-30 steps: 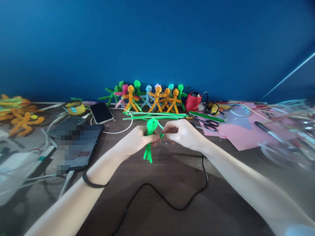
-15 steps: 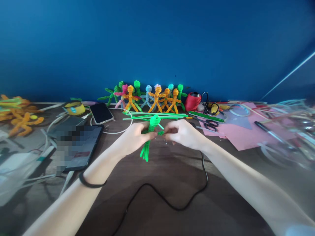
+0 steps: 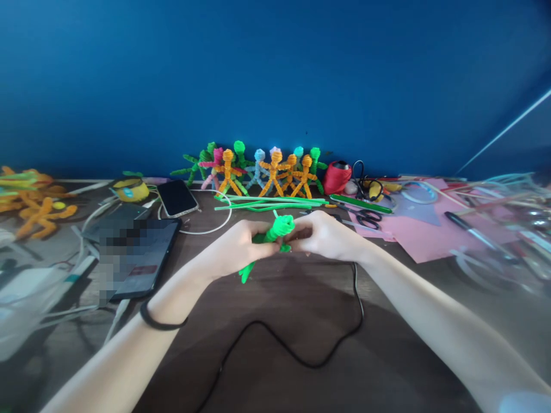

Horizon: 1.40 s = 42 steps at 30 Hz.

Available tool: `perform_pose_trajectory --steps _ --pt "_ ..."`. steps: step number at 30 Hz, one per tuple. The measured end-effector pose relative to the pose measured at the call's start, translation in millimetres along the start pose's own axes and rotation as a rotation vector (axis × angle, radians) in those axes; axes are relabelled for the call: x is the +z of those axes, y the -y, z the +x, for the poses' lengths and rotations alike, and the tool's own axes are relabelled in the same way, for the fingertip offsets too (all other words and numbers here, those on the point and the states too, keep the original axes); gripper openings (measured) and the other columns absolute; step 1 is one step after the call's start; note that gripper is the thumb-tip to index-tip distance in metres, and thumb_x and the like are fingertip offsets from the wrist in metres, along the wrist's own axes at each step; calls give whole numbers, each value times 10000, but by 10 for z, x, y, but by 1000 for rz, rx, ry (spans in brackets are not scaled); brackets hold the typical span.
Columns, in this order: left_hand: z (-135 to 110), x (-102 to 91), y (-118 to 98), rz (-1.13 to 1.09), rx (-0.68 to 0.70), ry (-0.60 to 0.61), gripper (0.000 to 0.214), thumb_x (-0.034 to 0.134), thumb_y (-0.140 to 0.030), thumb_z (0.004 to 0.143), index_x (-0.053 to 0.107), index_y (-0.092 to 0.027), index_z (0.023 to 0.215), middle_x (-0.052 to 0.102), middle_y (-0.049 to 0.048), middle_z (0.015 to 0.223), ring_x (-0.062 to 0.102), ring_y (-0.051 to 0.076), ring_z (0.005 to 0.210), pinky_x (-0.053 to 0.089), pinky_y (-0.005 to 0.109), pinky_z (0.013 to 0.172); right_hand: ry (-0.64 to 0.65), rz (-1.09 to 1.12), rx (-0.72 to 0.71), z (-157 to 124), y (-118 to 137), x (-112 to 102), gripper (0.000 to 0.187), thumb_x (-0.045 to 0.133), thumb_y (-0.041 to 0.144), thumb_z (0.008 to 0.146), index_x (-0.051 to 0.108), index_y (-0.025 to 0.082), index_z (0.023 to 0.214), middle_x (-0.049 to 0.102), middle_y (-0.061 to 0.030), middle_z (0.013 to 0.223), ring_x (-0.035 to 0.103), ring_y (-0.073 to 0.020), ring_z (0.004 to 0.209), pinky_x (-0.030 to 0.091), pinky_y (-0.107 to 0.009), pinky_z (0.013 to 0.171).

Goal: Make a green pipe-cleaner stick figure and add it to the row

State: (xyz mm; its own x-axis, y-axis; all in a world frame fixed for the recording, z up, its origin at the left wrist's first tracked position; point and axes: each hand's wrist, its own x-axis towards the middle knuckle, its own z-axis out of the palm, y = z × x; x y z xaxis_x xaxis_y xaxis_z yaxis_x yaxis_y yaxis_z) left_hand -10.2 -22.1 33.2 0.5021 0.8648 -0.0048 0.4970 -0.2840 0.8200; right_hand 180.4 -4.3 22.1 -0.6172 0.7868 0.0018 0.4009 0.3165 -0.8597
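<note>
— What do our fingers [image 3: 263, 248] hold?
— Our left hand [image 3: 235, 249] is closed round the middle of the green fuzzy-wire man [image 3: 278, 228]. Our right hand [image 3: 327, 235] pinches its side, touching the left fingertips. The man is tilted between both hands, with its head up by the right hand and its legs poking out under the left.
— Is it made?
— Nearly, we think. The head, body and legs look wound. The arms seem not finished.
— And past our fingers?
— Loose green wires [image 3: 275, 202], then a row of finished little men [image 3: 267, 169] by the blue wall [image 3: 275, 86]. Scissors [image 3: 365, 217] lie just right of our right hand.

Tablet screen [image 3: 131, 252] blurred; figure's middle hand-hidden.
</note>
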Motion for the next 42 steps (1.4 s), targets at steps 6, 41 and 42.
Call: perform_pose_trajectory --steps 6,41,42 --pt "18 23 12 90 -55 52 254 538 -383 721 642 -168 808 627 -7 742 532 163 711 372 241 630 -37 2 -64 6 -18 9 161 581 168 687 670 124 814 641 -8 710 585 -146 697 443 -240 635" --pt "22 98 85 212 -172 -56 294 527 -372 678 678 -171 831 575 -17 643 500 158 630 352 243 583 -219 -95 73 88 -96 53 118 573 215 686 636 122 648 573 -1 596 479 -100 576 350 -231 563" --pt "27 94 89 218 -177 -70 298 528 -380 675 675 -165 820 561 -18 631 489 156 625 348 244 583 -226 -56 81 91 -98 63 116 580 224 682 628 123 649 554 9 577 460 -90 552 341 -226 545"
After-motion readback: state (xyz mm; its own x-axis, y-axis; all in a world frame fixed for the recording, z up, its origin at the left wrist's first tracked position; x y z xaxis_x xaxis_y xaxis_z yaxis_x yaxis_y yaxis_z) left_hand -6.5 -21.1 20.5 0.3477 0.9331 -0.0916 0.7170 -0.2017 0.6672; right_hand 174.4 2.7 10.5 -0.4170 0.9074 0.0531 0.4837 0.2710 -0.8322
